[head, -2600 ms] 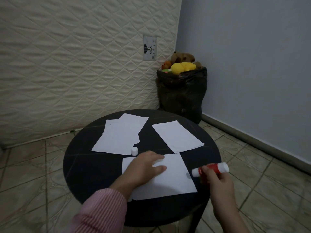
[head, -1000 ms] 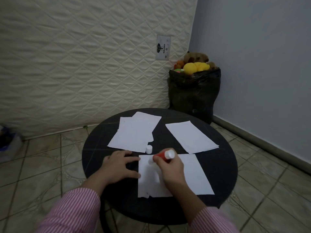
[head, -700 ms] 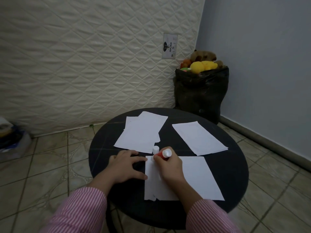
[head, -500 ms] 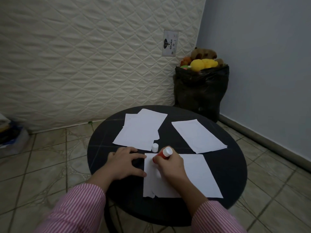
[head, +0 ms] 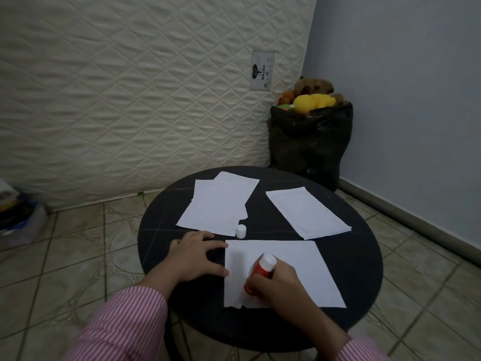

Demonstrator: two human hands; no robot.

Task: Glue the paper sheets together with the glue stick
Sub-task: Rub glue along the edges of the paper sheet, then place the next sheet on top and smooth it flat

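A white paper sheet (head: 296, 264) lies at the near side of the round black table (head: 359, 259). My right hand (head: 276, 285) grips a red glue stick (head: 263, 268) with a white end, its lower tip pressed down on the sheet's near left part. My left hand (head: 194, 256) lies flat on the table, its fingertips touching the sheet's left edge. The white glue cap (head: 241, 231) stands just beyond the sheet. A pile of overlapping sheets (head: 218, 204) lies at the far left, and a single sheet (head: 307, 212) at the far right.
A black bag (head: 309, 142) stuffed with plush toys stands in the corner behind the table. A quilted mattress (head: 130, 100) leans against the wall. Tiled floor surrounds the table, with some stacked items (head: 18, 217) at the left edge.
My right hand has slid the glue stick from the sheet's far left corner towards me along the left part. My left hand has stayed at the left edge.
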